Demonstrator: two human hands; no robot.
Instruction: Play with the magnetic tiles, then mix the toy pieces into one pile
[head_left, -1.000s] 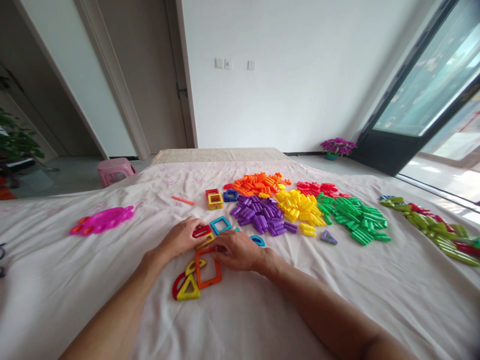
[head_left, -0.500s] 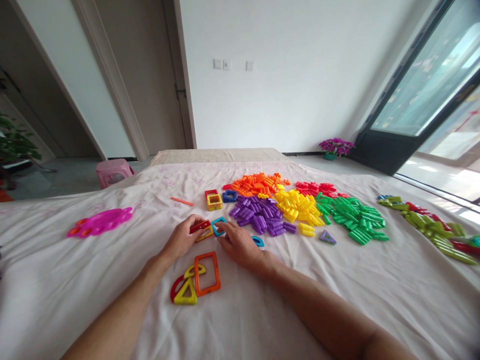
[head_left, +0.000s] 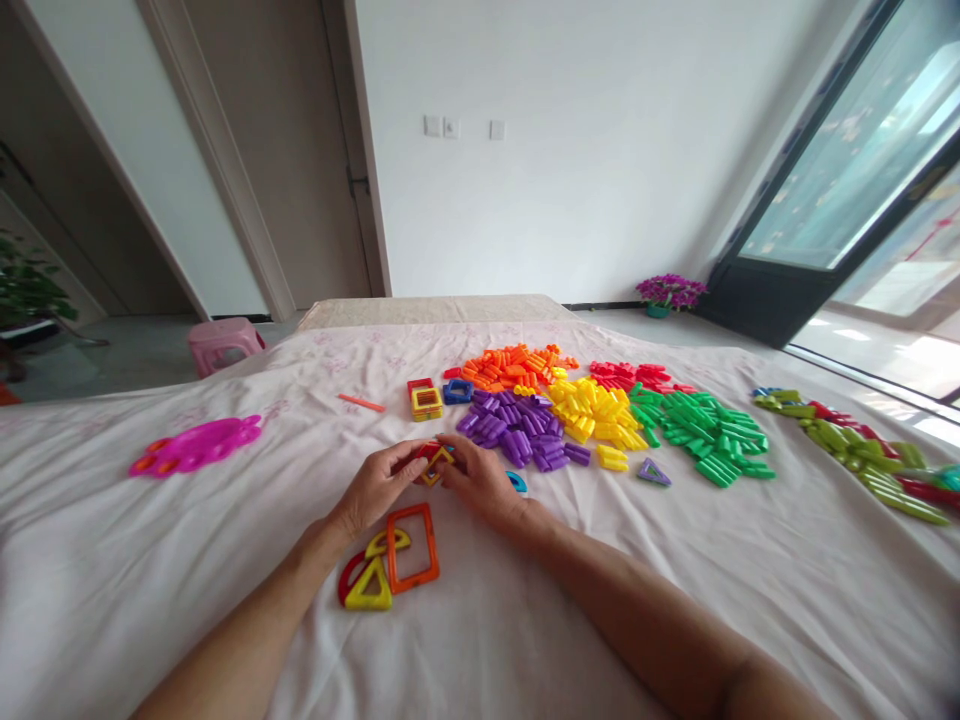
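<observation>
My left hand (head_left: 379, 487) and my right hand (head_left: 486, 487) meet just above the cloth, fingers closed around a small bundle of magnetic tiles (head_left: 435, 466). Red and yellow frames show between the fingertips; the rest of the bundle is hidden. Below my hands lie an orange rectangular tile (head_left: 432, 545), a yellow triangular tile (head_left: 369, 603), a yellow half-round tile (head_left: 400, 541) and a red curved tile (head_left: 349, 570), partly overlapping. A blue curved tile (head_left: 516, 481) rests beside my right hand.
Farther back sit yellow square tiles (head_left: 427, 412), a blue tile (head_left: 457, 391) and an orange stick (head_left: 362, 403). Piles of purple (head_left: 517, 440), yellow (head_left: 592, 412), orange (head_left: 517, 370) and green pieces (head_left: 712, 435) spread rightward. A magenta plastic piece (head_left: 202, 446) lies left.
My hands have come together. The blue square tile in my right hand has met the red and yellow tiles in my left and is now mostly hidden by fingers.
</observation>
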